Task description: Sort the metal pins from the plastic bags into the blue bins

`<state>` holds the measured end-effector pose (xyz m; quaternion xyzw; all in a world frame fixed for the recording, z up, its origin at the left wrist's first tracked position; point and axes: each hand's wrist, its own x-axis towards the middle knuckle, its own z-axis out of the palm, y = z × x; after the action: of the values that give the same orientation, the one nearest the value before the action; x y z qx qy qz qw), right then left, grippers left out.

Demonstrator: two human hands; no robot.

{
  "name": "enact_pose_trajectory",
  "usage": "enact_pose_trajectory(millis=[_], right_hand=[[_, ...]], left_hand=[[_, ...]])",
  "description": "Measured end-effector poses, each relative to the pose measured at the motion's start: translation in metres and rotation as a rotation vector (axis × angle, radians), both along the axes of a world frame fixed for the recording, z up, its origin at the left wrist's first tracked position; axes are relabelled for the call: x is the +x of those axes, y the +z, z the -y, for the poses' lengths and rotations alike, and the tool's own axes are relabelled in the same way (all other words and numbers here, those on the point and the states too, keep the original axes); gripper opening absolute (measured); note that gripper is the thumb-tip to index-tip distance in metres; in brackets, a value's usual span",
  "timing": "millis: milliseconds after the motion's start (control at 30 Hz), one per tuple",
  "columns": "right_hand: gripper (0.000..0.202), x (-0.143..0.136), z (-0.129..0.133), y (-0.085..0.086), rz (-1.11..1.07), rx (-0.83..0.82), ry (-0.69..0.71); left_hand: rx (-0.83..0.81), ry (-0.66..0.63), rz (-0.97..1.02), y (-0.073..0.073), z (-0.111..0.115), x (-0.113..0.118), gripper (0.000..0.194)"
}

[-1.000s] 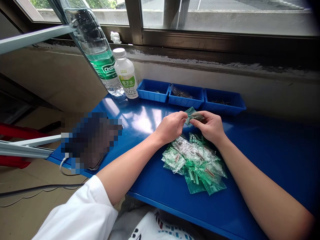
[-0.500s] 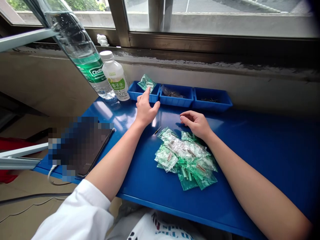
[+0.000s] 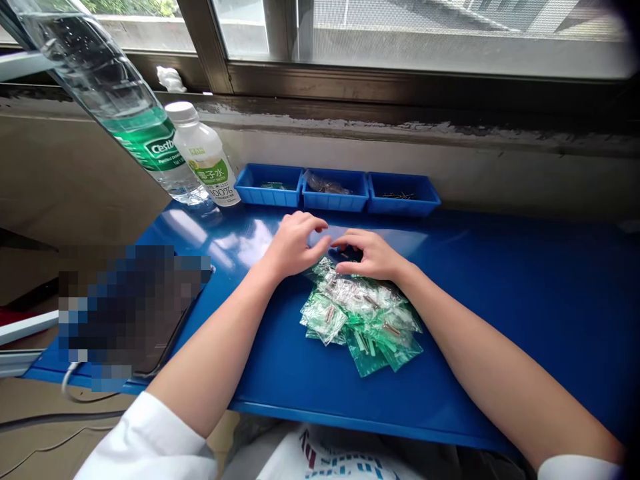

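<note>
My left hand hovers just beyond the far left edge of a heap of small green-tinted zip bags, its thumb and fingers apart and nothing visible between them. Close beside it, my right hand reaches over the heap's far side. Its fingers are curved, with a gap between thumb and forefinger and nothing seen in it. The fingertips of both hands almost meet. Inside the clear bags show small copper-coloured and pale slim pieces. Whether the right hand rests on the bags I cannot tell.
Along the wall stand a left blue bin, a middle blue bin and a right blue bin, each with small contents. A white-capped bottle and a large water bottle stand left. A dark, partly pixelated device lies nearer.
My left hand has come back from the left bin to beside my right hand. The green bag no longer sticks up from that bin. My right hand has shifted slightly left, and the view has turned right.
</note>
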<state>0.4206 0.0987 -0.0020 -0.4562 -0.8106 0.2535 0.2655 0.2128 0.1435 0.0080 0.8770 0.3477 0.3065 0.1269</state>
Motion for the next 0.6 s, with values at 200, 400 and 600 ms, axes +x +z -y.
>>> enact_pose_trajectory(millis=[200, 400, 600], right_hand=[[0.052, 0.000, 0.003, 0.000, 0.121, 0.054, 0.072], [0.030, 0.001, 0.001, -0.007, 0.022, 0.037, 0.062], [0.015, 0.000, 0.001, -0.012, -0.063, 0.026, 0.009]], left_hand=[[-0.094, -0.185, -0.089, -0.012, 0.007, 0.007, 0.022], [-0.115, -0.233, -0.101, -0.016, 0.005, 0.007, 0.019], [-0.102, -0.274, -0.102, -0.016, 0.007, 0.006, 0.016]])
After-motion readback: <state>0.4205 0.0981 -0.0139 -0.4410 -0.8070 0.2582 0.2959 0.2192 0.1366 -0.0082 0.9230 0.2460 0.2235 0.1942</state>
